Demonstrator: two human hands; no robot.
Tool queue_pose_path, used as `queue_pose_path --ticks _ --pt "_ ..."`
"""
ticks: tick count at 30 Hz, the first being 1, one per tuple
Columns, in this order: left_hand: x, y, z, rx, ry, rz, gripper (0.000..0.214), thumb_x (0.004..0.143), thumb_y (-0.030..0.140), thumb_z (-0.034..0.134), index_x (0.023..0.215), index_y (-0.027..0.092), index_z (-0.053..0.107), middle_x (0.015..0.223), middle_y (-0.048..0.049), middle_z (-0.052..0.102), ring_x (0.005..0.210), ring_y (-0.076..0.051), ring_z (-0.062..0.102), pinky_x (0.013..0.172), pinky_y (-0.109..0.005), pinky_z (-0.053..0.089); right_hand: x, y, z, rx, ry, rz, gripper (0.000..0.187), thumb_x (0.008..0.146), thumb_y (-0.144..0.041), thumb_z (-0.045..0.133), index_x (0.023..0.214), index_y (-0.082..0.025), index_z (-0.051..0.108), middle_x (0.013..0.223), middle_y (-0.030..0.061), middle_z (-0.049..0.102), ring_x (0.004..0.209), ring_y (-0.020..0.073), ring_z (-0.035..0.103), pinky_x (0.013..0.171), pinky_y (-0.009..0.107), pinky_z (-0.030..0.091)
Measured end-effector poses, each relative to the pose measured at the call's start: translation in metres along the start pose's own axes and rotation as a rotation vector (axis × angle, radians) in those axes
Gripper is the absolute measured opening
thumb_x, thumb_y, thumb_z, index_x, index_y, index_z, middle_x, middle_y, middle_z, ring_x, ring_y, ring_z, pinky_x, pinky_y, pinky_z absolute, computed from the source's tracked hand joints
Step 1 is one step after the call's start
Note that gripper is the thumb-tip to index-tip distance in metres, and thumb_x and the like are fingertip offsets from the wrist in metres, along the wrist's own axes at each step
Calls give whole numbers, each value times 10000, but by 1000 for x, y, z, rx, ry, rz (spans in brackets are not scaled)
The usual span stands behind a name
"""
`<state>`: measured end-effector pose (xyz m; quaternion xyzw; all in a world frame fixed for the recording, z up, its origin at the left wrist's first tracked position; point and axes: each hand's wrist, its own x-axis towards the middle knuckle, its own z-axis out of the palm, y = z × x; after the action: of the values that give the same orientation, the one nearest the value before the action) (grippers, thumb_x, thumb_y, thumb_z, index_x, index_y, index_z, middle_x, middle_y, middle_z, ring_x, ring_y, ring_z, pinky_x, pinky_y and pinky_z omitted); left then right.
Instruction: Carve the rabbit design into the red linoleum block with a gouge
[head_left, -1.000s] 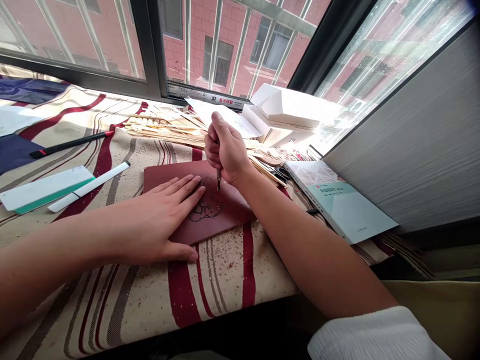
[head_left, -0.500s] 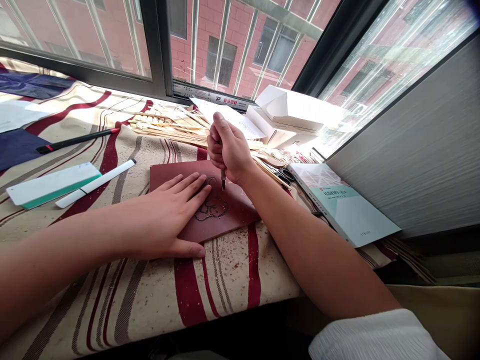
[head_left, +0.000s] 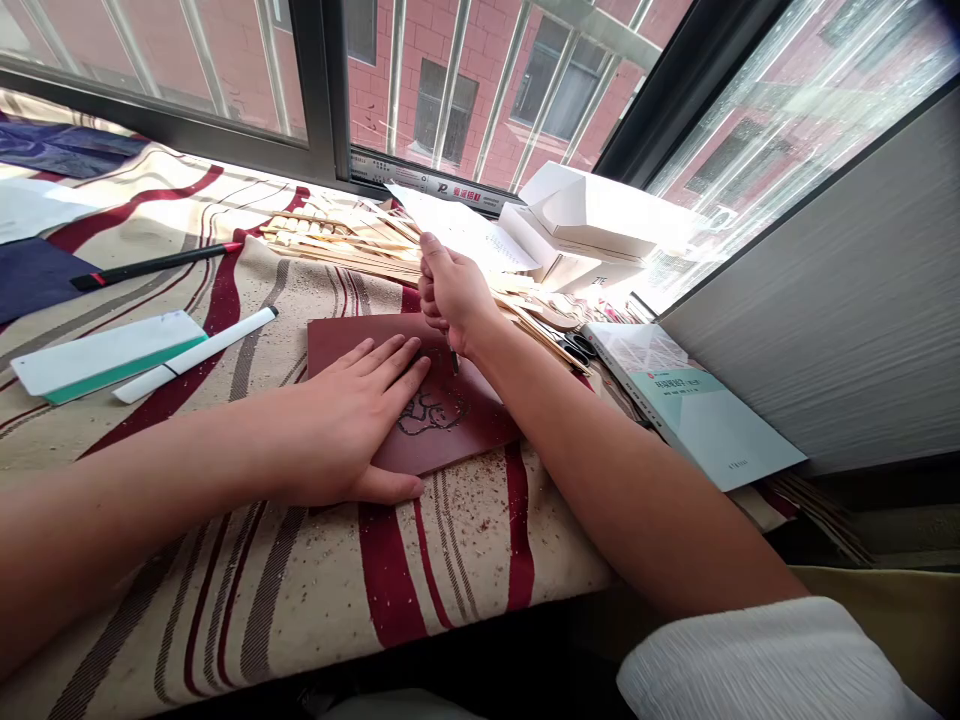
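A dark red carving board (head_left: 480, 415) lies on the striped cloth (head_left: 300, 580), with a curly outline cut into its middle. My left hand (head_left: 352, 420) rests flat on the board's left part, fingers stretched out toward the cut lines. My right hand (head_left: 450, 295) is closed in a fist round a small carving tool (head_left: 454, 362), held upright with its tip on the board just above the outline. Fine shavings lie scattered on the cloth in front of the board.
A pile of thin wooden strips (head_left: 337, 245) and white boxes (head_left: 600, 215) lie behind the board by the window. A pale green book (head_left: 697, 410) lies to the right, scissors (head_left: 574, 345) beside it. At left lie a black pen (head_left: 150, 265), a white rod (head_left: 195, 355) and a green-edged card (head_left: 105, 355).
My right hand has dropped lower, so less of the tool's tip shows below the fist. The left hand stays flat on the board. The view has shifted slightly.
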<state>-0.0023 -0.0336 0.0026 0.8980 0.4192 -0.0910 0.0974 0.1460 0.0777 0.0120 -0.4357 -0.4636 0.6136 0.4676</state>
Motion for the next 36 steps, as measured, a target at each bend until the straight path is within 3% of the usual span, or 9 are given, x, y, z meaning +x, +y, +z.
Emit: queue_pose_path --ticks 2,4,8,11,18,20,27,33,36 --pt "1 -2 3 -11 24 10 1245 874 827 535 1735 19 139 1797 -246 -49 1700 -445 37 1375 -599 138 1 0 -4 38 172 0 515 1122 -514 514 728 -251 312 490 -127 236 412 56 136 369 187 97" --pt "2 -3 5 -18 40 14 1235 877 824 532 1738 29 140 1804 -235 -43 1701 -441 40 1378 -594 129 -3 -1 -7 76 188 -8 518 1142 -499 469 722 -248 300 492 -128 215 411 56 127 376 185 103" --pt "2 1 0 3 -8 -1 1230 897 782 545 1727 -13 107 1793 -245 -79 1702 -423 -33 1377 -604 116 -17 -7 -6 67 -176 -52 542 1156 -455 438 680 -227 315 497 -119 221 420 47 112 386 171 100" --pt "1 4 -4 16 -31 -10 1231 904 759 560 1724 -20 75 1788 -244 -94 1700 -414 -53 1381 -594 108 -23 -10 -2 49 -283 -90 553 1145 -455 469 665 -225 323 500 -118 223 424 44 105 393 175 87" --pt "1 5 -6 6 -52 -21 1205 920 748 560 1728 -6 80 1791 -235 -106 1699 -413 -50 1386 -573 89 -12 0 -7 92 270 -151 515 1137 -480 481 715 -253 292 516 -121 231 413 58 164 396 197 116" --pt "1 4 -5 16 -56 -21 1198 926 750 551 1730 2 72 1787 -229 -115 1700 -410 -50 1384 -582 97 -11 2 -11 153 306 -150 527 1122 -543 476 730 -260 268 521 -124 212 414 65 159 386 199 123" --pt "0 3 -2 40 -39 -17 1221 915 756 558 1723 -10 56 1785 -231 -113 1699 -394 -71 1387 -574 87 -22 -3 -12 128 -239 -188 519 1089 -517 569 708 -250 338 548 -108 207 444 74 116 407 216 111" --pt "0 5 -5 44 -59 -24 1197 921 760 540 1723 -11 97 1790 -238 -98 1703 -409 -23 1381 -587 121 -14 -1 -24 329 -109 -94 558 1152 -516 399 678 -236 310 520 -120 177 453 86 45 371 193 93" --pt "-1 6 -6 33 -54 -25 1204 912 761 548 1722 -14 108 1790 -248 -76 1702 -414 -14 1380 -590 127 -17 -10 -26 296 -158 -47 562 1161 -504 377 672 -232 323 513 -119 183 446 78 54 371 188 91"
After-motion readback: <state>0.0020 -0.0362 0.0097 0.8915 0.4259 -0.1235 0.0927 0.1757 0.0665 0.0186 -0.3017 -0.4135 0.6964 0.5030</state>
